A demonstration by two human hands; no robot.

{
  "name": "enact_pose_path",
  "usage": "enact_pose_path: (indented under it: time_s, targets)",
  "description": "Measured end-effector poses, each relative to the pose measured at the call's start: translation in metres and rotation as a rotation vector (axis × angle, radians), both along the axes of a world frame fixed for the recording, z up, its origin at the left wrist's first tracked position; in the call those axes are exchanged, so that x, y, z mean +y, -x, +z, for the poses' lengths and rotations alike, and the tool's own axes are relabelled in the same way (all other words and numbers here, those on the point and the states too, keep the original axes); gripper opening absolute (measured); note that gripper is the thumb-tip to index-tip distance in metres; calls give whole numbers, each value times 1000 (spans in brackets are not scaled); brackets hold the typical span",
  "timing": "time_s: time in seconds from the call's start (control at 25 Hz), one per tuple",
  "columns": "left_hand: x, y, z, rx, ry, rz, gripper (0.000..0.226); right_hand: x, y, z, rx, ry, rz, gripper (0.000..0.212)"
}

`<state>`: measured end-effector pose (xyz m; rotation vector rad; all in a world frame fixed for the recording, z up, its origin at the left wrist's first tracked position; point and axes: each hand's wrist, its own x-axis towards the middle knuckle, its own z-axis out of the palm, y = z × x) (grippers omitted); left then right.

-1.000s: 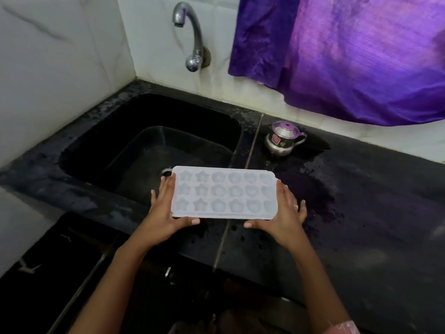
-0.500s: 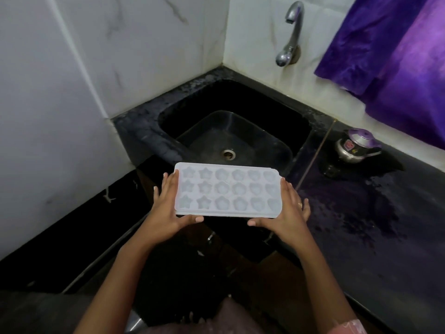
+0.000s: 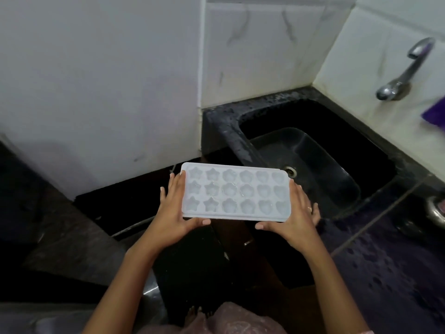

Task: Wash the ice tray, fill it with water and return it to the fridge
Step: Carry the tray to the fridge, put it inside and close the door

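Note:
A pale translucent ice tray (image 3: 234, 192) with star, flower and heart moulds is held level in front of me, out past the counter's front left corner. My left hand (image 3: 172, 213) grips its left short end, thumb curled under the near edge. At the right short end my right hand (image 3: 296, 216), which wears a ring, holds it the same way. The moulds glisten as if wet; whether they hold water I cannot tell.
The black sink (image 3: 313, 162) with its drain lies behind and right of the tray, a chrome tap (image 3: 404, 71) above it on the tiled wall. A white marble wall (image 3: 101, 92) stands to the left. The wet black counter (image 3: 390, 268) runs right, with a steel pot (image 3: 437, 210) at the edge.
I have turned left and stepped away from the sink with the tray still level in both hands. The sink, tap and pot have slid to the right of view.

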<state>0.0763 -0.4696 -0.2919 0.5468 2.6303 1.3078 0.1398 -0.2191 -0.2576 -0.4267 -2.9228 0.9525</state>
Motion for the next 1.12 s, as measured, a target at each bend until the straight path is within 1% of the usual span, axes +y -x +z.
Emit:
enact_pose_path:
  time_s: [0.12,0.2,0.32,0.36,0.4,0.48,0.6,0.84,1.0,1.12]
  targets:
    - [-9,-20,-1,27,-41,107,115,-2,17,3,-10,-3,106,128]
    - [-19,-25,-1,1,-57,187,117,-12,22,2,8,-17,190,130]
    - [-31,-37,-1,-37,-2,186,118,-19,33,0,11,16,182,132]
    - [-28,-63,-4,-6,-9,372,118,-24,37,-2,-15,43,348,132]
    - [-27,-102,-5,-6,-30,601,119,-34,42,-6,-30,20,598,131]
    - [-29,-106,-14,-19,-53,555,119,-36,53,-6,-33,-20,544,132]
    - [-35,-107,-15,-13,-8,580,120,-44,46,-10,7,4,595,135]
    - [-29,-167,-19,-43,-3,827,123,-66,43,-18,-31,29,825,130]
    - [-30,-203,-14,-53,-11,958,115,-90,36,-22,-45,11,956,131]
    - [-33,-228,-9,-37,-22,1037,114,-111,27,-22,-38,50,1064,135]
